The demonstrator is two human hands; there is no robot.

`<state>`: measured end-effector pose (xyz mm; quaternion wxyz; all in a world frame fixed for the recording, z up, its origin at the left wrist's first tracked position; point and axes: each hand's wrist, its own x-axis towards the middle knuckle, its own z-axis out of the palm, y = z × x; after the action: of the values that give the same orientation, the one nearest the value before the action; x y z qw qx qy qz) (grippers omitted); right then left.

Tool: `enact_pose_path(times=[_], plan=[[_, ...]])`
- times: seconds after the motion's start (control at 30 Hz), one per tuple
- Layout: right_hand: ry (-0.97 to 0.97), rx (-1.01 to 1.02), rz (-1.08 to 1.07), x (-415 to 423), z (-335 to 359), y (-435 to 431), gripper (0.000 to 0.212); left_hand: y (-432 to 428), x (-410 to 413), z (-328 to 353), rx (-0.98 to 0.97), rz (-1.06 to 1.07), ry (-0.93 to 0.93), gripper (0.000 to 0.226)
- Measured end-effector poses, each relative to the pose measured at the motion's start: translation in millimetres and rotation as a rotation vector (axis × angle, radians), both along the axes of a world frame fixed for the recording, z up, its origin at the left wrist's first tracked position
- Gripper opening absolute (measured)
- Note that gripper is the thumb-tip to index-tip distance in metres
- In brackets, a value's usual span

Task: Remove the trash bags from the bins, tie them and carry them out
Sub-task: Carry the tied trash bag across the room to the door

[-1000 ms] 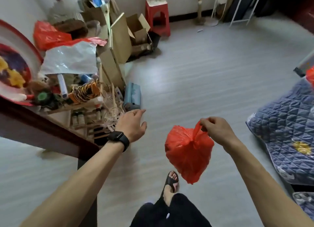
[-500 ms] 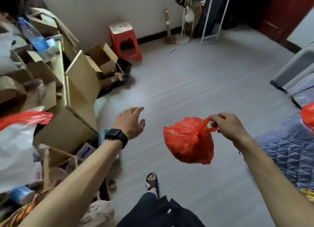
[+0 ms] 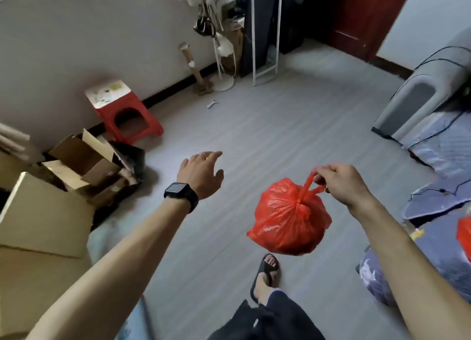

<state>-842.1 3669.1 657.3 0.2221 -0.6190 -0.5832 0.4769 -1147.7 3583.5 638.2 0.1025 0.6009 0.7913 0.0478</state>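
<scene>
A red trash bag, red stool, grey striped floor, brown boxes and blue patterned quilt are shown.

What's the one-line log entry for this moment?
stage: carry-out | right hand: pinches tied red plastic trash bag by its handle | left hand: open, empty | bag: off floor

Single head-worn view, forward and down (wide-angle), close over both outstretched forearms.
</scene>
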Motion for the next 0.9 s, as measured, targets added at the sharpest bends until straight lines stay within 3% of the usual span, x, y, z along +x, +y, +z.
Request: enact_pose_path(times=[0.4,0.9], plan=[[-0.067,0.018,-0.1,-2.8,-0.6,339.5,0.027,374.5,-19.0,3.3,0.012,-0.15,-0.033,0.053],[0.018,0.065,-0.446,8.3,18.7,719.2,0.018,842.9,6.0,10.9,0.002,-0.467,-0.029,0.054]])
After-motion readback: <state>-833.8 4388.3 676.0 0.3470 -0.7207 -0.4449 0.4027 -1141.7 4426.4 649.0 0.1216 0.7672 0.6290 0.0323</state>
